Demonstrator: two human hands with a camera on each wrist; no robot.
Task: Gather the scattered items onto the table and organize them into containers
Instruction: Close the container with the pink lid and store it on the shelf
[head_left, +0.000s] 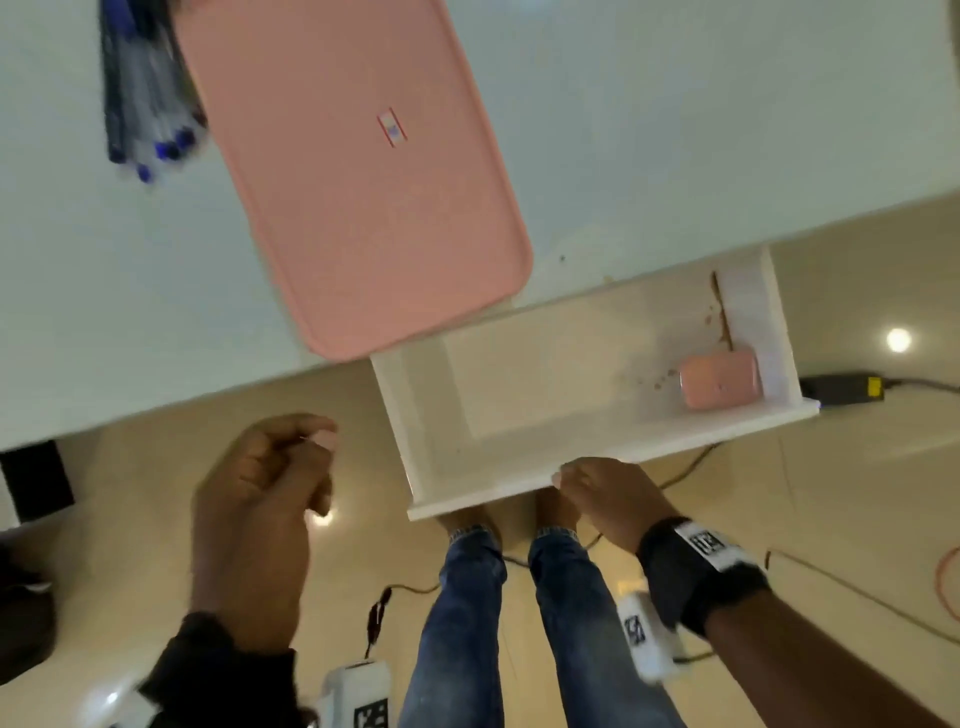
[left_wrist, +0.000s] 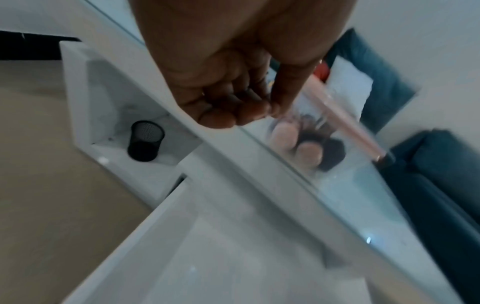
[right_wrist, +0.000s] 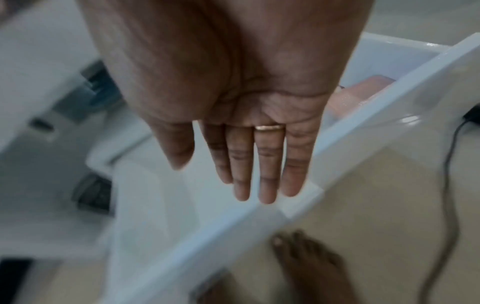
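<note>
While the right hand (head_left: 608, 493) is lying flat, fingers straight, on the open drawer (head_left: 400, 415), the pink case (head_left: 719, 379) is sitting in its far corner. The left hand (head_left: 260, 519) is hovering curled; I cannot tell its contents. A push now could be shutting the case inside.

Glossy beige floor (head_left: 857, 493), blue sofa (left_wrist: 441, 164)

The tray (head_left: 358, 182) at twelve o'clock is pink, the pens (head_left: 150, 104) at ten blue-capped. The white drawer (head_left: 467, 506) holds a pink box (head_left: 719, 379) at three; the cup (left_wrist: 145, 142) is black mesh.
</note>
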